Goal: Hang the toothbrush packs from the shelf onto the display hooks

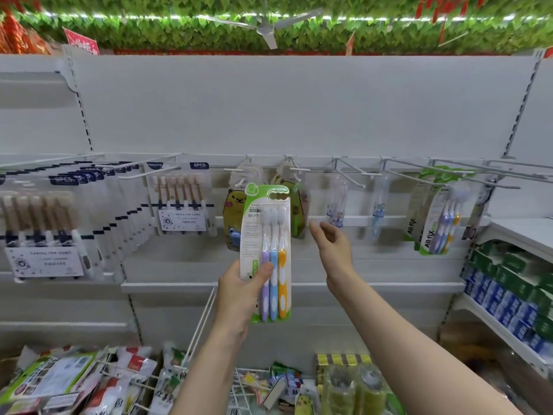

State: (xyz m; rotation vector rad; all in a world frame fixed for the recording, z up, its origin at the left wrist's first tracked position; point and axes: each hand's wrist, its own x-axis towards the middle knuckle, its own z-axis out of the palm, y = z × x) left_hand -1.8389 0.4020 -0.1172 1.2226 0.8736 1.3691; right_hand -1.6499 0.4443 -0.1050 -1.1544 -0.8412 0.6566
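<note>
My left hand (239, 292) grips the lower part of a toothbrush pack (267, 235) and holds it upright in front of the hook rail. The pack has a green-and-white card with purple, blue and orange brushes. My right hand (333, 244) hovers just right of the pack, fingers spread, holding nothing. White display hooks (356, 170) stick out from the back panel above; several on the right are bare. Matching green packs (440, 217) hang on a hook at the far right.
Rows of 6-piece brush packs (179, 199) fill the hooks at left. Yellow bear-shaped packs (235, 217) hang behind the held pack. Stacked boxes (508, 292) line the right shelf. Mixed packets and a wire rack (254, 387) lie below.
</note>
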